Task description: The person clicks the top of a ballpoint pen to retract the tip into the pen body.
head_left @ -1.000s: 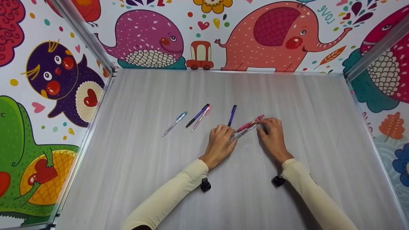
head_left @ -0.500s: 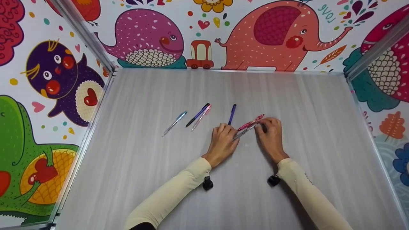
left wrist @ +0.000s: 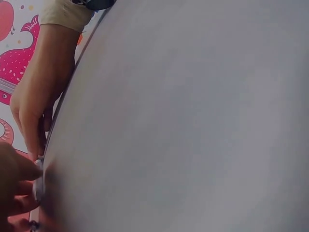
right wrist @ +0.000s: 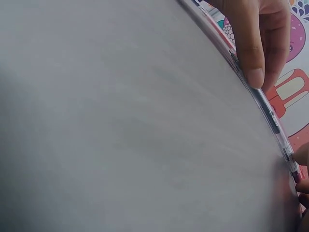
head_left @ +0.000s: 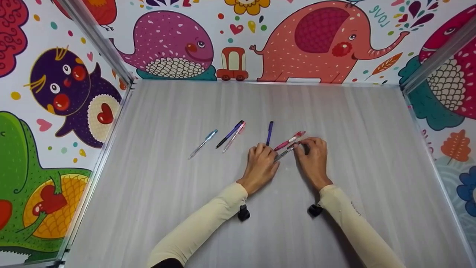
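Note:
A clear-barrelled pen (head_left: pixel 285 153) with a dark refill lies slantwise between the two hands. My left hand (head_left: pixel 259 163) pinches its near left end, and its thumb (right wrist: pixel 256 77) shows on the barrel in the right wrist view. At the other end, my right hand (head_left: pixel 314 160) grips the same pen between thumb and fingers. Just behind it, a pink pen (head_left: pixel 290 141) runs almost parallel, its lower end close to the left fingers. Beyond the left knuckles a purple pen (head_left: pixel 270 133) points away, its lower end partly hidden by that hand.
Left of the hands, a dark blue pen (head_left: pixel 229 134) and a clear pink pen (head_left: pixel 235 137) lie side by side, their tops together. Farther left is a light blue clear pen (head_left: pixel 203 144). Cartoon-printed walls border the grey table (head_left: pixel 167 208) at the back and sides.
My right hand has shifted a little left, toward the left hand. The pink pen has slid slightly left and now shows apart from the clear pen. The purple pen has turned slightly.

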`<act>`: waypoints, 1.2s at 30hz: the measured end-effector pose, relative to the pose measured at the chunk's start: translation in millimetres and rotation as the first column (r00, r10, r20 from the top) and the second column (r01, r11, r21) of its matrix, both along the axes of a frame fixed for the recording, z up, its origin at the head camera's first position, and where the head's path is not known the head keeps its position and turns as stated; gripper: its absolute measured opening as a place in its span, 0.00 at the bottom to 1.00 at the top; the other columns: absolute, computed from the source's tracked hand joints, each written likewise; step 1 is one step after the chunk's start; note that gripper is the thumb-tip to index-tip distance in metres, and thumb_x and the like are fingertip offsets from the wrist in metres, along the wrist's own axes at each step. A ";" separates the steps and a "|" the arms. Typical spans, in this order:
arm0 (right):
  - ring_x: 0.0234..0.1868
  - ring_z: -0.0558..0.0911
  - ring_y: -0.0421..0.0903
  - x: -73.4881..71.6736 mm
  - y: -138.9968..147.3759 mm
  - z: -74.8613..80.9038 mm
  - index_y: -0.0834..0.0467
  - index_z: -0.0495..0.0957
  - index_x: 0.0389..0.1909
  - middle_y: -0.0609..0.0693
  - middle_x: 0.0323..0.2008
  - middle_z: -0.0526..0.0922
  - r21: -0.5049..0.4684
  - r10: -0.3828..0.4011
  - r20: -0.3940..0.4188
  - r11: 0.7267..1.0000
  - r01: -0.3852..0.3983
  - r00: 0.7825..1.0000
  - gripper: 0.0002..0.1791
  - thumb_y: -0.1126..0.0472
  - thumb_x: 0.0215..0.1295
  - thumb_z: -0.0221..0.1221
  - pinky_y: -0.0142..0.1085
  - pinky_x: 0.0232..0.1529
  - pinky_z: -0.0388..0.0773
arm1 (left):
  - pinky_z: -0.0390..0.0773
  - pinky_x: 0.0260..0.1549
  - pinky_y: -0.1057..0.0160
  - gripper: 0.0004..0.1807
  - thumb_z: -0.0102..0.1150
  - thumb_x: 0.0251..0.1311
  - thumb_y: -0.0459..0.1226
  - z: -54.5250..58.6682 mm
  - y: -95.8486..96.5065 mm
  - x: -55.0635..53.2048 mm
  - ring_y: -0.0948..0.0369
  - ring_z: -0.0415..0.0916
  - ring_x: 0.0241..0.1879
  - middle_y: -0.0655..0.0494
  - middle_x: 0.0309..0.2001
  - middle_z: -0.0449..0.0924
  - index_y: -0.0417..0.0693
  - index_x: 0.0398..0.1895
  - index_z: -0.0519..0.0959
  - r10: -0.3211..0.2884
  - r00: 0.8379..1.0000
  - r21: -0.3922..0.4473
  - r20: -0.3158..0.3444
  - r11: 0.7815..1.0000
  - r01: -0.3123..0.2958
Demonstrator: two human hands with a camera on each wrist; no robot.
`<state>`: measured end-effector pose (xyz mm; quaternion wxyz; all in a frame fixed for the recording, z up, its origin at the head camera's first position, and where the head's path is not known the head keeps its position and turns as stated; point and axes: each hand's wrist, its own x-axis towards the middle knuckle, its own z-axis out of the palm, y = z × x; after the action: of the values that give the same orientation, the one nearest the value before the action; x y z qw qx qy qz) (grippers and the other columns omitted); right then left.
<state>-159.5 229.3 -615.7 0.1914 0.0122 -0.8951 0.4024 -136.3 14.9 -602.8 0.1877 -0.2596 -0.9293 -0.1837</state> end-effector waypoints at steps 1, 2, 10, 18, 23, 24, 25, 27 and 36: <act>0.61 0.74 0.66 -0.1 -0.3 0.2 0.71 0.88 0.47 0.67 0.52 0.82 0.001 -0.003 -0.004 1.000 0.003 1.000 0.15 0.63 0.70 0.74 0.57 0.65 0.67 | 0.74 0.53 0.49 0.10 0.76 0.68 0.43 0.2 0.6 -0.1 0.54 0.76 0.54 0.55 0.46 0.87 0.48 0.45 0.90 0.000 1.000 -0.005 -0.005 1.000 0.000; 0.61 0.74 0.66 -0.2 -0.5 0.2 0.71 0.88 0.47 0.67 0.51 0.82 0.001 -0.004 -0.007 1.000 0.004 1.000 0.15 0.63 0.70 0.74 0.57 0.65 0.67 | 0.74 0.53 0.49 0.10 0.76 0.67 0.43 0.4 1.4 -0.1 0.54 0.76 0.54 0.55 0.47 0.87 0.48 0.45 0.90 0.000 1.000 -0.011 -0.012 1.000 0.000; 0.60 0.74 0.66 0.9 0.0 0.2 0.69 0.88 0.46 0.65 0.51 0.82 0.001 -0.001 -0.002 1.000 0.001 1.000 0.14 0.61 0.70 0.75 0.56 0.64 0.67 | 0.74 0.54 0.47 0.10 0.75 0.67 0.44 1.5 9.4 -2.0 0.52 0.76 0.55 0.54 0.46 0.86 0.48 0.43 0.91 0.039 0.998 -0.113 -0.058 0.993 -0.045; 0.59 0.74 0.65 2.2 -2.5 4.9 0.69 0.87 0.45 0.65 0.50 0.81 0.000 0.011 0.020 1.000 -0.011 1.000 0.13 0.62 0.70 0.74 0.56 0.63 0.66 | 0.74 0.54 0.46 0.08 0.71 0.69 0.42 3.7 15.1 -3.5 0.51 0.76 0.52 0.53 0.44 0.87 0.47 0.40 0.91 0.072 0.993 -0.132 -0.097 0.988 -0.085; 0.62 0.72 0.65 5.1 -4.5 11.7 0.69 0.87 0.46 0.65 0.52 0.81 -0.015 0.026 0.053 1.000 -0.025 0.998 0.13 0.62 0.72 0.73 0.55 0.66 0.66 | 0.74 0.53 0.47 0.07 0.70 0.69 0.39 8.8 15.4 -0.7 0.52 0.77 0.51 0.52 0.42 0.88 0.47 0.39 0.92 0.087 0.990 -0.113 -0.114 0.989 -0.100; 0.63 0.71 0.64 5.9 -4.9 13.3 0.69 0.87 0.46 0.65 0.53 0.81 -0.018 0.026 0.057 1.000 -0.025 0.998 0.13 0.62 0.72 0.73 0.55 0.66 0.65 | 0.75 0.53 0.47 0.06 0.70 0.70 0.39 10.6 14.9 0.2 0.52 0.78 0.50 0.52 0.42 0.88 0.47 0.39 0.92 0.091 0.989 -0.111 -0.115 0.988 -0.103; 0.63 0.71 0.64 6.7 -5.3 14.9 0.69 0.87 0.47 0.65 0.53 0.81 -0.022 0.027 0.059 0.999 -0.026 0.998 0.13 0.62 0.72 0.72 0.54 0.66 0.65 | 0.75 0.53 0.47 0.06 0.70 0.70 0.39 12.1 14.5 0.8 0.52 0.78 0.50 0.52 0.42 0.89 0.46 0.38 0.92 0.094 0.989 -0.109 -0.115 0.988 -0.106; 0.64 0.71 0.64 8.1 -5.9 17.6 0.69 0.87 0.47 0.65 0.54 0.81 -0.028 0.026 0.058 0.999 -0.025 0.998 0.13 0.62 0.72 0.72 0.54 0.67 0.65 | 0.75 0.52 0.47 0.06 0.70 0.70 0.39 15.1 13.7 1.7 0.52 0.79 0.50 0.52 0.41 0.90 0.46 0.38 0.92 0.102 0.988 -0.103 -0.115 0.988 -0.113; 0.65 0.72 0.64 14.3 -10.6 27.4 0.70 0.85 0.49 0.65 0.55 0.81 -0.013 0.040 -0.011 0.999 -0.040 0.999 0.14 0.65 0.69 0.74 0.56 0.67 0.67 | 0.77 0.51 0.48 0.04 0.70 0.67 0.36 24.6 10.3 9.3 0.53 0.81 0.48 0.53 0.40 0.90 0.47 0.39 0.91 0.114 0.992 -0.034 -0.062 0.993 -0.116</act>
<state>-145.3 218.7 -588.4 0.1882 0.0313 -0.8910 0.4120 -127.1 25.2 -578.2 0.2208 -0.2147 -0.9400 -0.1470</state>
